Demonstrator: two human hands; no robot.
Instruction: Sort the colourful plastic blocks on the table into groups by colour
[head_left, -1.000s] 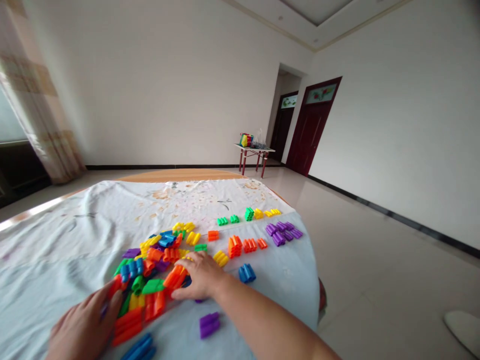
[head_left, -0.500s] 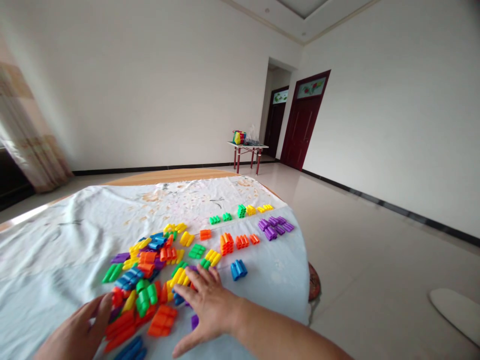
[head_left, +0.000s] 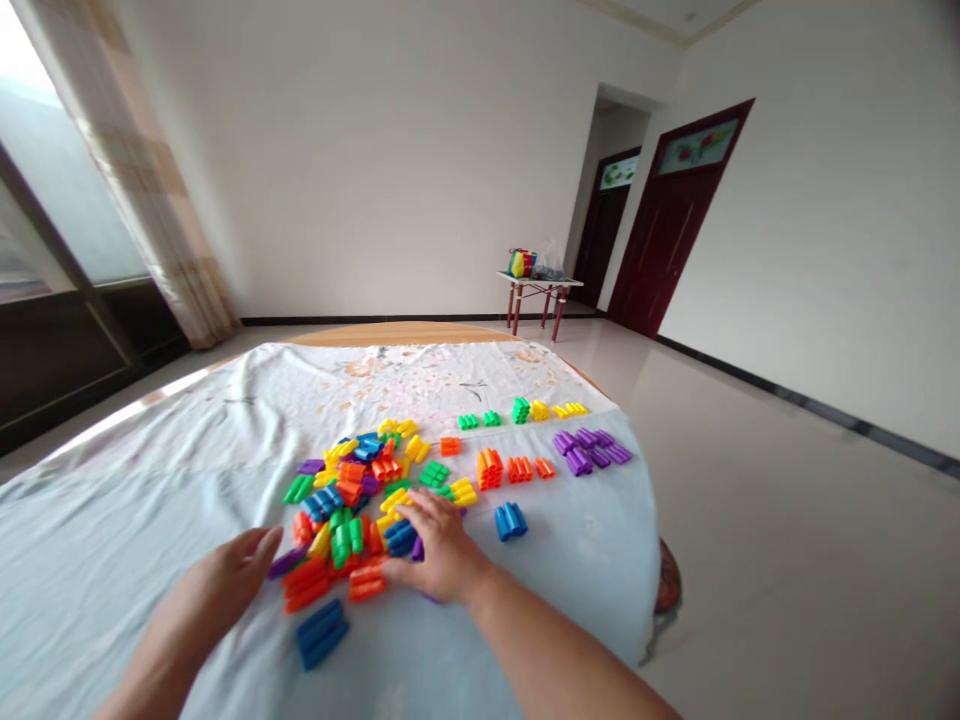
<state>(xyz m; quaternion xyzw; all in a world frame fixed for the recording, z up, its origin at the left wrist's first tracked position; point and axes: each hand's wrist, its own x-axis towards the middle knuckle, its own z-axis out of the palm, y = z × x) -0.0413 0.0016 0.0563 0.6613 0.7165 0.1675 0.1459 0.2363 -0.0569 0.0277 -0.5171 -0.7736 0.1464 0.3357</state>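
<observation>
A heap of coloured plastic tube-shaped blocks lies in the middle of the cloth. My right hand (head_left: 444, 552) rests over its right side, fingers and thumb spread wide. A blue block (head_left: 400, 537) shows between them, and the thumb is at an orange block (head_left: 367, 580). On the heap's left edge my left hand (head_left: 229, 580) is open, its fingers stretched toward a purple block (head_left: 286, 562); I cannot tell whether they touch. Green blocks (head_left: 347, 540) sit between the hands. Nearest me lies a separate blue block (head_left: 322, 634).
Right of the heap are a blue block (head_left: 511, 521), orange blocks (head_left: 490, 468) and purple blocks (head_left: 591, 451). Green blocks (head_left: 521, 409) and yellow blocks (head_left: 570, 410) stand farther back. A pale cloth (head_left: 172, 520) covers the round table. A small table (head_left: 540, 280) with bags stands by the wall.
The view has turned left, so everything sits farther right. My left hand has drawn back from the red and orange blocks at the heap's edge. My right hand stays spread over the heap.
</observation>
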